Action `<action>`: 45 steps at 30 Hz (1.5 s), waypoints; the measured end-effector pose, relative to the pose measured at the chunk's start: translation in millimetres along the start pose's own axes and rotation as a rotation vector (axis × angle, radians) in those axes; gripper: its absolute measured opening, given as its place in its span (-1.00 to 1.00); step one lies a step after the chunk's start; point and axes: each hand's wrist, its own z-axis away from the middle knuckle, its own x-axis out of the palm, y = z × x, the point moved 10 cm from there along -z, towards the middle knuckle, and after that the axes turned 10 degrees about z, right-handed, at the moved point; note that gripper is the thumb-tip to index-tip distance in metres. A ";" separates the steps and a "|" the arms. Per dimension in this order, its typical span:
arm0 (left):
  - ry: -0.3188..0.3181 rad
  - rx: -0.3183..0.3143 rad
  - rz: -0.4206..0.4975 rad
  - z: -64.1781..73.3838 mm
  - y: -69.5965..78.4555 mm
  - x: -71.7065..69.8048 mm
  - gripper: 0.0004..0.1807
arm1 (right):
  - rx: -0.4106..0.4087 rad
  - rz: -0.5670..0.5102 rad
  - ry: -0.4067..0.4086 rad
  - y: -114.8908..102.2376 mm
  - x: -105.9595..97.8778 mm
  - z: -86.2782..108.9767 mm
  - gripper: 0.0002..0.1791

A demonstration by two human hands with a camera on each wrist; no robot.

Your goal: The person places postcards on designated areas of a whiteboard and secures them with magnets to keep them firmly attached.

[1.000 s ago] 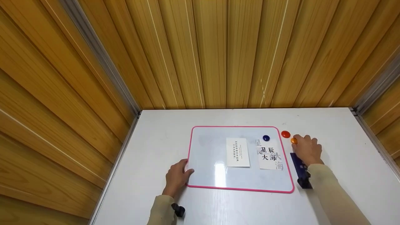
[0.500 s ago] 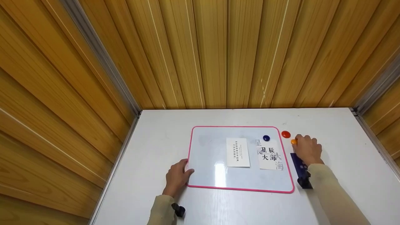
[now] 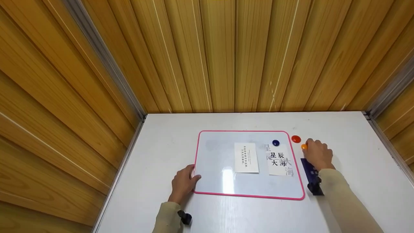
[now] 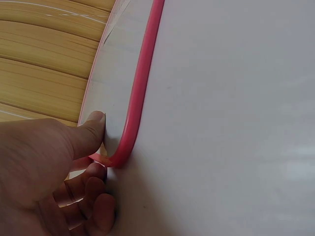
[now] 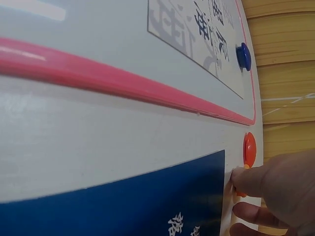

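Observation:
A whiteboard (image 3: 220,184) with a pink frame lies on the white table. My left hand (image 3: 183,184) holds its left edge near the front corner, thumb (image 4: 93,125) on the board's face and the other fingers curled at the frame. On the board are a white card with printed text (image 3: 246,158) and a second card with large characters (image 3: 275,170), a dark blue round magnet (image 3: 275,143) at that card's top. Right of the board, my right hand (image 3: 318,155) pinches an orange round magnet (image 3: 304,146), mostly hidden by the fingers in the right wrist view.
A red round magnet (image 3: 296,139) lies just beyond the right hand, beside the board's far right corner. Under the right wrist is a dark blue card (image 3: 310,173), partly covered. Wood-look panels (image 3: 223,58) rise behind the table's far edge.
A little less of the orange magnet shows beside the right fingers than a second ago. The left hand, whiteboard and cards have stayed in place.

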 end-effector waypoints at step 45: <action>-0.013 -0.023 -0.018 -0.3 -3.5 1.9 -0.44 | 0.006 -0.003 0.090 -28.0 -29.7 -3.2 -0.56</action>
